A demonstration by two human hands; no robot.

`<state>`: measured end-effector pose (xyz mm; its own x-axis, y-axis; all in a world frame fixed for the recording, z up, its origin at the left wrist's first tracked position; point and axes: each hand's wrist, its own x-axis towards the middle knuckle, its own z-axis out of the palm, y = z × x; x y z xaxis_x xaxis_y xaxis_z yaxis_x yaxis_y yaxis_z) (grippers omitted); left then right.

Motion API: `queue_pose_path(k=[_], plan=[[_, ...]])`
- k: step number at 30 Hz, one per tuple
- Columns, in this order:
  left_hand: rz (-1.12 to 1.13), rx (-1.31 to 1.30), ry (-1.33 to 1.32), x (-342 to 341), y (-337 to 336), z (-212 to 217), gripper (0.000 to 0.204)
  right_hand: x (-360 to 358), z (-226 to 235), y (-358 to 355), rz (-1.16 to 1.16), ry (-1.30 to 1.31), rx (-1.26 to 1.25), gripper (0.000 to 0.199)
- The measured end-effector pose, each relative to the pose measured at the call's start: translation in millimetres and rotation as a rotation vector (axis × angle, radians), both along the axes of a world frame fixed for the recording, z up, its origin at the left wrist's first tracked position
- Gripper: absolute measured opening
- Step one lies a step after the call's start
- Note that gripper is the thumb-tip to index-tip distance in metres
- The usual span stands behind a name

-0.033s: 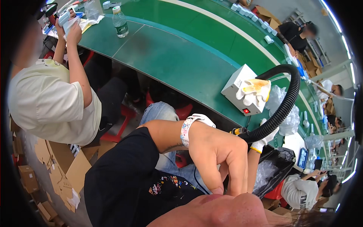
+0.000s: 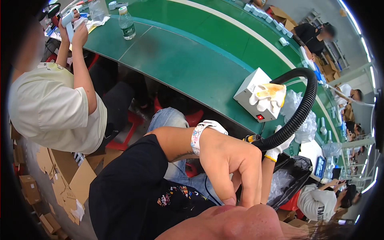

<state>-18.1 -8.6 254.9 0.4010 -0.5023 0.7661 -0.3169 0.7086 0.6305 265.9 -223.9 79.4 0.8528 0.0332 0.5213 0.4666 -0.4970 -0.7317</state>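
Observation:
My left hand is bare, with a white patterned watch strap on its wrist. It bends downward at the lower middle, closed, with the fingers curled in; the fingertips are partly hidden, so anything in them cannot be seen. My right hand wears a white work glove with a yellow cuff edge. It lies at the table's near edge, partly behind a black corrugated hose, and the visible fingers look stretched out. Close by stands a white box-shaped device with a lit red switch; a pair of work gloves rests on it.
On the green table stands a plastic bottle. Clear plastic bags lie beyond my right hand. At left a co-worker holds a light-blue item. Cardboard boxes cover floor at lower left; a black bag hangs at right.
The co-worker at left has slightly shifted their hands and turned the light-blue item, which shows more now. My own hands have not visibly moved.

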Motion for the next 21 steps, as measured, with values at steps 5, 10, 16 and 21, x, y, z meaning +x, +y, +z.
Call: queue_pose_path(k=[5,10,16,21], plan=[[-0.067,0.029,-0.016,3,-2,3,0.039,4,-2,-5,0.028,-0.04,0.027,0.054],[-0.097,0.008,0.087,-4,-8,7,0.045,7,-6,-4,0.044,-0.054,0.063,0.053],[-0.121,0.052,0.082,3,-5,2,0.047,5,-5,-4,0.058,-0.048,0.092,0.05],[-0.095,0.054,0.008,4,-5,1,0.044,18,-25,-8,0.178,-0.01,0.265,0.049]])
